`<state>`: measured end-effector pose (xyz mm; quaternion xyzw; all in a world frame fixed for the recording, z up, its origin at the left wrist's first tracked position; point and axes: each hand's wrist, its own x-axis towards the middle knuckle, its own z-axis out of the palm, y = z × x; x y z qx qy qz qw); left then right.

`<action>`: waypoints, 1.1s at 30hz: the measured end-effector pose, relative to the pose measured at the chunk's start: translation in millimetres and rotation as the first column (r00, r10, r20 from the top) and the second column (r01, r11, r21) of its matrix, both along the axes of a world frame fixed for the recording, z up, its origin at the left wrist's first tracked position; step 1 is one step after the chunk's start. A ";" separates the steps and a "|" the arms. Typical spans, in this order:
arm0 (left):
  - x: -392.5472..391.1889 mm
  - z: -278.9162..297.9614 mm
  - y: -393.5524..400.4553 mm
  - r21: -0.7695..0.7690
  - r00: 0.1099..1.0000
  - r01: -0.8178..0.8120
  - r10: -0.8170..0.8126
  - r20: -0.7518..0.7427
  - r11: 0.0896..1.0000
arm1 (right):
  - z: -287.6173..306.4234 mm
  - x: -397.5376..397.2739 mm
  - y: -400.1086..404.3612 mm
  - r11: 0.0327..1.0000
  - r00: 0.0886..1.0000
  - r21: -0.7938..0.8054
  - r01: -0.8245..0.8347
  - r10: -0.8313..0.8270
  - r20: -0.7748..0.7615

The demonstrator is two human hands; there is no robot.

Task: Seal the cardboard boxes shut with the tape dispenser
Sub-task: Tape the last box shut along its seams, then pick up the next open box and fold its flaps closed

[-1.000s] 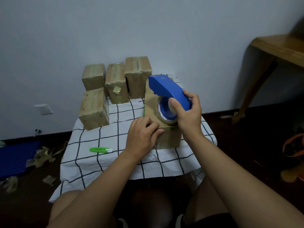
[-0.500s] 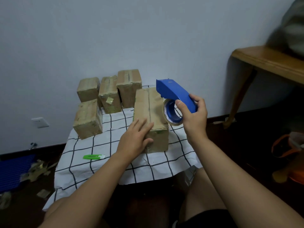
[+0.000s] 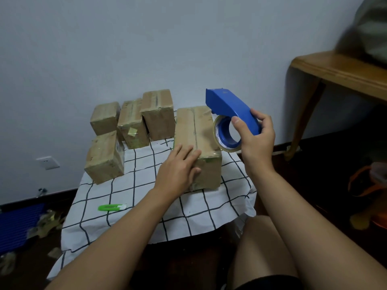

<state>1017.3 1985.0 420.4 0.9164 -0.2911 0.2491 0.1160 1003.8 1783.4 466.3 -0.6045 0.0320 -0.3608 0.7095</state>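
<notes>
A brown cardboard box [image 3: 201, 130] lies flat on the checked cloth, its top seam running away from me under shiny tape. My left hand [image 3: 178, 170] rests on the box's near left corner, fingers straight across the top and thumb on the front face. My right hand [image 3: 254, 139] grips the blue tape dispenser [image 3: 228, 107] by its curved handle, held in the air just right of the box. The tape roll [image 3: 227, 136] hangs under the handle, close to the box's right edge.
Several other taped boxes stand behind and to the left: one near the left edge [image 3: 103, 158], three at the back [image 3: 158, 114]. A green utility knife [image 3: 111, 207] lies on the checked cloth [image 3: 146, 222]. A wooden table [image 3: 339, 74] juts in at right. Tape scraps litter the floor at left.
The dispenser has lifted off the box's top and moved to its right side. My left hand went from gripping the box's front edge to lying flat on its corner.
</notes>
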 end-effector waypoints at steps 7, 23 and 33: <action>63.3 8.6 -22.0 -0.042 0.999 -0.029 0.028 -0.017 0.999 | -2.9 40.1 -20.3 0.998 0.998 0.004 0.061 -0.061 0.004; 212.4 -15.2 -51.0 0.047 0.990 -0.143 0.143 -0.009 0.989 | -31.2 153.6 -26.7 0.998 0.998 -0.014 0.060 -0.060 -0.012; 258.0 -28.6 -46.8 0.157 0.958 -0.285 0.283 0.037 0.945 | -48.3 177.1 -24.1 0.999 0.998 -0.010 0.049 -0.050 -0.047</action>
